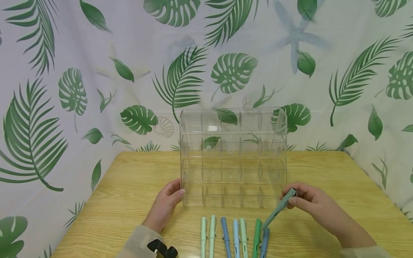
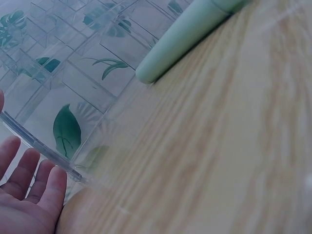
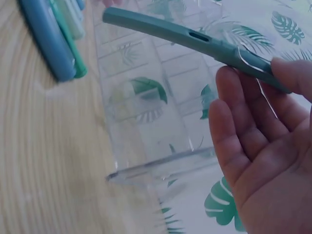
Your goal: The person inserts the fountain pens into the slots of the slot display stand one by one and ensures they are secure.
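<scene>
A clear acrylic rack (image 1: 230, 175) with tiers of small compartments stands upright on the table. At its left side is my left hand (image 1: 166, 202), thumb by the front edge; in the left wrist view the fingers (image 2: 51, 190) lie loosely extended beside the rack's edge. Near its lower right corner, my right hand (image 1: 311, 202) pinches a grey-green pen (image 1: 279, 209) by its clip end between thumb and fingers. That pen slants down to the left, its other end above a blue pen (image 1: 265, 243). The right wrist view shows the pen's barrel (image 3: 161, 29) free of the fingers.
In front of the rack lie several pens in a row: pale green pens (image 1: 203, 236), a dark blue pen (image 1: 225, 236), a light blue pen (image 1: 237, 238) and a green pen (image 1: 257, 236). A leaf-patterned cloth (image 1: 80, 46) hangs behind the wooden table (image 1: 135, 182).
</scene>
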### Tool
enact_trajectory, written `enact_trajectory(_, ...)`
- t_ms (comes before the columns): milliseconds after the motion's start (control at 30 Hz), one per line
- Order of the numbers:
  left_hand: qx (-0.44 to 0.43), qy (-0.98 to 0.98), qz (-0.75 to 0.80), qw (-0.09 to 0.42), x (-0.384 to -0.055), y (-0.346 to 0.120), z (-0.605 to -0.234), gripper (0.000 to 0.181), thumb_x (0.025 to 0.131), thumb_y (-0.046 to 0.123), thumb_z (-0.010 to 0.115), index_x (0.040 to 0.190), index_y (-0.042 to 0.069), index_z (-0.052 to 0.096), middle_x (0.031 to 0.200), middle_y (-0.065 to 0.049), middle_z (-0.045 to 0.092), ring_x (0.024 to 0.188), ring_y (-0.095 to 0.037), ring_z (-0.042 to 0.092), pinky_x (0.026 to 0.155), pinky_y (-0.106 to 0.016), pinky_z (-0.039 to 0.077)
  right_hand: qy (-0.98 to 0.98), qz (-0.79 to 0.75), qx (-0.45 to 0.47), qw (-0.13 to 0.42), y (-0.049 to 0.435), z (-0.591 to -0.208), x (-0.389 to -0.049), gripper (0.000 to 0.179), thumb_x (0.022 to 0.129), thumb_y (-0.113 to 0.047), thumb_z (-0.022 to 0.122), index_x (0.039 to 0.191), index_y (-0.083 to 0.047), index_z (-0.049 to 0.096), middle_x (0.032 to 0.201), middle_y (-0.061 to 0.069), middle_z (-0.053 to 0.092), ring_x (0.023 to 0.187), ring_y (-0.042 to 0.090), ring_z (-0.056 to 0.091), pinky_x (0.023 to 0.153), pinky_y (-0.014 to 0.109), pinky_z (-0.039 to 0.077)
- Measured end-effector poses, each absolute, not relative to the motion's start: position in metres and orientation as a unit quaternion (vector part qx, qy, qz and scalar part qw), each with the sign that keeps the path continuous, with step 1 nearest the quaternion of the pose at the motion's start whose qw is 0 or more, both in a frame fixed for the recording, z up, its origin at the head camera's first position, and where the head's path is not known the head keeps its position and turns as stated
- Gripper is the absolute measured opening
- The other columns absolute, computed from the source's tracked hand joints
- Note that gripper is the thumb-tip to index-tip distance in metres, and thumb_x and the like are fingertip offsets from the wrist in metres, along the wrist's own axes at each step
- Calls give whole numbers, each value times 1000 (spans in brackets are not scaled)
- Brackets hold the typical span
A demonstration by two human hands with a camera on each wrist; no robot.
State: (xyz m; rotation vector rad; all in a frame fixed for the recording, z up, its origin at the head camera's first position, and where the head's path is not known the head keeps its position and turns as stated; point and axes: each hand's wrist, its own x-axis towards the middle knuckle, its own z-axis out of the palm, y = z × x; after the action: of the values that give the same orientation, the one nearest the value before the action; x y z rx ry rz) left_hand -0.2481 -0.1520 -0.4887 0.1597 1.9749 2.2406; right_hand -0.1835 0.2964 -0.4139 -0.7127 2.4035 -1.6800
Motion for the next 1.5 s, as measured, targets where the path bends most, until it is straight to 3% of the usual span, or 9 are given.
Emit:
enact_trajectory(367,59,663,743,72,-247,-152,-488,49,103,9,57,150,0,44,152,-20,43,140,-34,39,115,-52,30,792,-578,-196,-29,280,-402,-187,26,107,-10,51,128,2,58,115,8,67,93,24,67,81,33,57)
enact_trajectory(767,58,673,734,72,-248,-155,-491,50,103,12,57,150,3,44,152,-18,43,140,-33,40,114,-53,31,759,-628,-153,-74,267,-389,-194,33,107,-17,53,135,0,54,118,8,64,99,21,67,83,30,57)
enact_trajectory(1067,57,661,744,75,-247,-154,-488,49,103,10,57,150,2,44,152,-19,43,140,-33,39,115,-52,30,729,-659,-136,-124,259,-381,-199,28,105,-15,58,129,-3,59,115,4,65,97,17,67,82,26,57)
enact_trajectory(1300,55,665,742,70,-246,-154,-488,49,103,10,57,150,2,44,151,-19,44,139,-33,40,115,-53,30,685,-696,-145,-157,253,-378,-207,29,104,-11,57,129,3,56,115,7,65,97,16,67,82,26,57)
enact_trajectory(1500,59,671,735,71,-247,-153,-491,48,103,11,57,149,3,46,151,-18,45,139,-33,41,114,-54,31,679,-699,-133,-181,245,-379,-208,24,103,-9,58,125,0,59,118,9,65,98,15,65,82,26,57)
